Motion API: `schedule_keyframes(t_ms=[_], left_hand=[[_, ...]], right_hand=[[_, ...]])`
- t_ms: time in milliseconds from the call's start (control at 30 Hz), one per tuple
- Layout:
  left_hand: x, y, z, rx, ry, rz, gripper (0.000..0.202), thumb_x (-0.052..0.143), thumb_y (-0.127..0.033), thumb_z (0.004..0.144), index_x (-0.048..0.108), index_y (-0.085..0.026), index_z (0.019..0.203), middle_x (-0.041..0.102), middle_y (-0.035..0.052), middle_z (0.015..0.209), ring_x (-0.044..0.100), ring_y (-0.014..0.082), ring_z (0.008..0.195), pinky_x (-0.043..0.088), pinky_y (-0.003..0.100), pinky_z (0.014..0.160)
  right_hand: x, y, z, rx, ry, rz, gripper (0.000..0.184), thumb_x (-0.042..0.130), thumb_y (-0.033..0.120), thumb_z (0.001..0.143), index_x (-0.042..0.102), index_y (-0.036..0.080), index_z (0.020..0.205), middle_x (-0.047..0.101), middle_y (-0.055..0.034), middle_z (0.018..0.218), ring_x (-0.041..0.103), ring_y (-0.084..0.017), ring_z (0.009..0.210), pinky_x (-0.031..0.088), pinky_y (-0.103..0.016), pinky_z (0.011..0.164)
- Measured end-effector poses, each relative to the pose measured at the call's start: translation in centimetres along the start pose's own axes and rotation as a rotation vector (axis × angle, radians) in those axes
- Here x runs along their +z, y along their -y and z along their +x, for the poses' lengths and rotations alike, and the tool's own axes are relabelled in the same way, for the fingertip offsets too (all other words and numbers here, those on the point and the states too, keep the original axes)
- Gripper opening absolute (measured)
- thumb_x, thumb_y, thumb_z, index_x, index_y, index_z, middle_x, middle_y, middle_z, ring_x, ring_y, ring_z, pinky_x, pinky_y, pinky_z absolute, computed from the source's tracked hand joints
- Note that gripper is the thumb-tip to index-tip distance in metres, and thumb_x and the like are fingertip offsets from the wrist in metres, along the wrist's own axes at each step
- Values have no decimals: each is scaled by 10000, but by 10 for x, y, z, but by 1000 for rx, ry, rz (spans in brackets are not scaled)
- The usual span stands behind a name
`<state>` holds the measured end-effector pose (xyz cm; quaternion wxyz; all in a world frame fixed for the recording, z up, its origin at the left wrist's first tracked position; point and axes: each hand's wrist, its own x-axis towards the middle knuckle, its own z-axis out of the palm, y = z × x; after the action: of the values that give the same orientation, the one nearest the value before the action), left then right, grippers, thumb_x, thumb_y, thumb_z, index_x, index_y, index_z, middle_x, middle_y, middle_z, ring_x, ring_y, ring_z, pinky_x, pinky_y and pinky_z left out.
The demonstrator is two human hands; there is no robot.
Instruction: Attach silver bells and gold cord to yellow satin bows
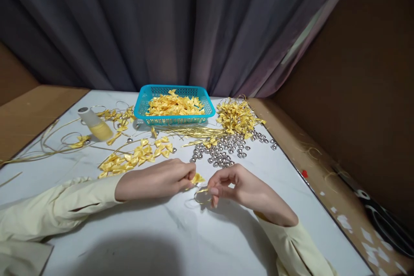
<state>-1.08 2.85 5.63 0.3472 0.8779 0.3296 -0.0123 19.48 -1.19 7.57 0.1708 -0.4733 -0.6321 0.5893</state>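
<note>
At the table's front middle, my left hand (161,179) is closed in a pinch, its fingertips at a small yellow ribbon bow (198,178) that pokes out beyond them. To its right, my right hand (237,187) pinches a thin gold cord (201,202) between thumb and fingers. The cord curves in a small loop towards the bow; how the two are joined is hidden by my fingers. Just behind my hands lie many silver heart-shaped beads (220,155) and a group of loose yellow bows (139,155).
A blue basket (174,120) of yellow bows stands at the back. Beside it is a heap of bows with cords (237,116). Gold cords (197,131) lie in front. A bottle of yellow liquid (100,129) leans at left. Black-handled scissors (384,224) lie far right.
</note>
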Motion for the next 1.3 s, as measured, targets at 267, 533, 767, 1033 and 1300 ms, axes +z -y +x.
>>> schedule_keyframes(t_ms=[267, 533, 767, 1033, 1300], left_hand=[[-6, -9, -10, 218, -146, 92, 151, 367, -193, 937, 499, -175, 865, 556, 37, 799, 524, 159, 728, 376, 261, 635], [-6, -7, -14, 290, -159, 133, 227, 415, -45, 836, 504, -182, 994, 597, 60, 895, 563, 186, 805, 413, 270, 676], [-9, -12, -17, 344, -112, 277, 341, 424, 19, 742, 503, -148, 1028, 589, 89, 887, 549, 210, 797, 417, 290, 677], [-15, -19, -16, 171, -146, 7, 201, 318, -255, 963, 501, -184, 1008, 586, 35, 848, 551, 160, 734, 393, 269, 648], [-10, -9, 1, 37, 3, -352, 390, 279, -433, 969, 553, -175, 867, 634, 19, 802, 577, 141, 731, 432, 251, 703]], right_hand=[[20, 0, -2, -84, -181, -299, 197, 488, 94, 786, 634, 169, 677, 666, -26, 608, 604, -159, 575, 422, -264, 590], [26, -3, -3, -275, -443, -639, 243, 529, -10, 716, 648, 202, 700, 679, -20, 685, 575, -240, 881, 301, -390, 776], [27, -2, -2, -403, -424, -532, 245, 477, -61, 697, 566, 164, 655, 651, -21, 737, 586, -171, 779, 359, -345, 785], [25, -1, -3, -376, -475, -510, 233, 475, -29, 737, 565, 166, 646, 624, -21, 725, 558, -162, 722, 361, -329, 739], [22, 0, -5, -407, -541, -472, 237, 486, -4, 759, 558, 173, 618, 617, -13, 705, 560, -159, 716, 347, -318, 721]])
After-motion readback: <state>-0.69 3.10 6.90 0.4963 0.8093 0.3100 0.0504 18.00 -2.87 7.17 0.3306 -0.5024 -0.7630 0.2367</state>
